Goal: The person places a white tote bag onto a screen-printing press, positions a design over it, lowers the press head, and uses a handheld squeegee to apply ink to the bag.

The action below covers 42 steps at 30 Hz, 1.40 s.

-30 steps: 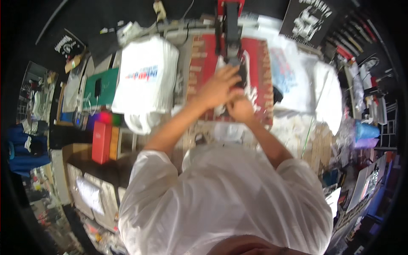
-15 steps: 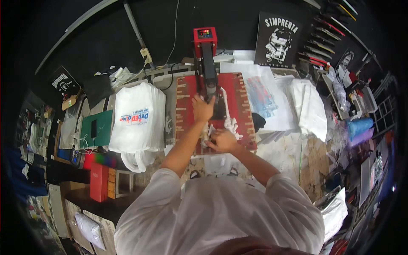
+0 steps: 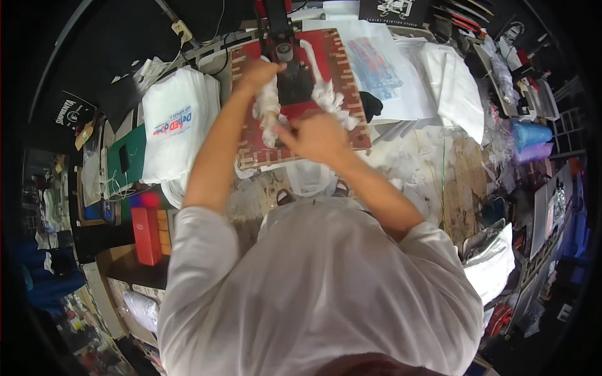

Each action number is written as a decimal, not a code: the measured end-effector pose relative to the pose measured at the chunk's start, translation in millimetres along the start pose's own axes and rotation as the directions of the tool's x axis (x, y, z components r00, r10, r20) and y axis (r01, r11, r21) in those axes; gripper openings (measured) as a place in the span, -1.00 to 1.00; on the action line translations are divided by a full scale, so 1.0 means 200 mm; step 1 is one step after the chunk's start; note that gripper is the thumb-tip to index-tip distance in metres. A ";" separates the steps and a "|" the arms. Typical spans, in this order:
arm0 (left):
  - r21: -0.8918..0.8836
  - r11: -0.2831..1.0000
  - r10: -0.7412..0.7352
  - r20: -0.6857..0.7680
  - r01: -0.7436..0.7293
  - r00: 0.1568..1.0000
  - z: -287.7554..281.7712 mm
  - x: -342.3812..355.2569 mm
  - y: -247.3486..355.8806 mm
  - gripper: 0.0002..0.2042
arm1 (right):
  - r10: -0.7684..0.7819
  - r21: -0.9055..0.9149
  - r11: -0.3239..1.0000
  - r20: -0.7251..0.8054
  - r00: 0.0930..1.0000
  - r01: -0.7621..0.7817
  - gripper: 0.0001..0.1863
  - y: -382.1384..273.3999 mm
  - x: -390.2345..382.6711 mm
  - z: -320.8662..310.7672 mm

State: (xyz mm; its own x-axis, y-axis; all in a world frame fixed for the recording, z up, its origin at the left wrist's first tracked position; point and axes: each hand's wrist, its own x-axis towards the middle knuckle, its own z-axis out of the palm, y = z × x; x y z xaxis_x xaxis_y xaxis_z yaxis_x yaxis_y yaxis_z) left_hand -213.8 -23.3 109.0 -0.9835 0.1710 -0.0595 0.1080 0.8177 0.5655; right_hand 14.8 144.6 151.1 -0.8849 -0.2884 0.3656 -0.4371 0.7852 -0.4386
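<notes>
A heat press with a dark central arm (image 3: 293, 84) and a wide red plate (image 3: 323, 53) stands in front of me. White-wrapped bars, crumpled like cloth, run along its left side (image 3: 268, 103) and right side (image 3: 325, 91). My left hand (image 3: 258, 76) rests at the top of the left bar, thumb stretched toward the arm. My right hand (image 3: 320, 135), blurred, is over the plate's near part, its thumb out toward the lower end of the left bar; its other fingers are unclear. A white bag (image 3: 307, 178) hangs below the near edge.
At the left lies a stack of white printed bags (image 3: 169, 125), beside a green mat (image 3: 119, 160) with a phone on it. White sheets with a faint print (image 3: 376, 69) and folded white bags (image 3: 448, 88) lie at the right. A red box (image 3: 145, 235) stands lower left.
The view has tilted down, so the press sits higher in it. My right hand has lifted away from the lower end of the left bar; my left hand stays by the upper part.
</notes>
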 end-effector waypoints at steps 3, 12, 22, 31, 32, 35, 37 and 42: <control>-0.664 0.677 -0.091 0.352 0.317 0.932 -0.25 -0.20 0.03 -0.39 | -0.191 0.267 0.926 -0.277 0.942 0.266 -0.80 0.02 0.06 -0.24; -0.791 0.585 0.359 0.450 0.178 0.818 -0.30 -1.44 -0.07 -0.48 | 0.759 0.477 0.642 -0.289 0.583 -0.600 -0.61 1.48 -0.25 -0.13; -0.189 0.924 0.360 0.132 -0.333 0.924 0.55 -1.39 0.01 -0.56 | 0.551 -0.300 0.743 -0.234 0.801 -0.598 -0.33 1.80 -0.37 0.75; 0.069 0.969 0.232 0.060 -0.235 0.971 0.71 -1.12 -0.09 -0.46 | 0.656 0.531 0.672 -0.103 0.748 -0.516 -0.43 1.77 -0.52 0.40; 0.094 0.965 0.244 0.030 -0.246 0.969 0.72 -1.10 -0.10 -0.44 | 0.654 0.633 0.614 -0.074 0.753 -0.471 -0.48 1.67 -0.57 0.31; 0.126 0.950 0.280 0.045 -0.284 0.959 0.73 -1.07 -0.15 -0.39 | 0.758 0.828 0.348 0.027 0.651 -0.440 -0.58 1.27 -0.70 0.05; 0.128 0.954 0.257 0.116 -0.271 0.960 0.72 -1.07 -0.17 -0.38 | 0.674 0.655 0.400 0.263 0.690 -0.641 -0.58 1.00 -0.72 -0.01; 0.124 0.944 0.295 0.095 -0.305 0.951 0.68 -1.08 -0.18 -0.38 | 0.347 0.399 0.800 0.301 0.888 -0.448 -0.58 0.67 -0.47 0.37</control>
State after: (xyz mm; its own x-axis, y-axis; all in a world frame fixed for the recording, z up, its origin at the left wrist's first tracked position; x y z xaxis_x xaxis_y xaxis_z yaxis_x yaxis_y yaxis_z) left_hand 14.5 -13.9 -10.4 -0.8895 0.4558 0.0323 0.4202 0.7881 0.4498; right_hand 26.6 236.4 -3.3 -0.9860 -0.1490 -0.0745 -0.0178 0.5389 -0.8422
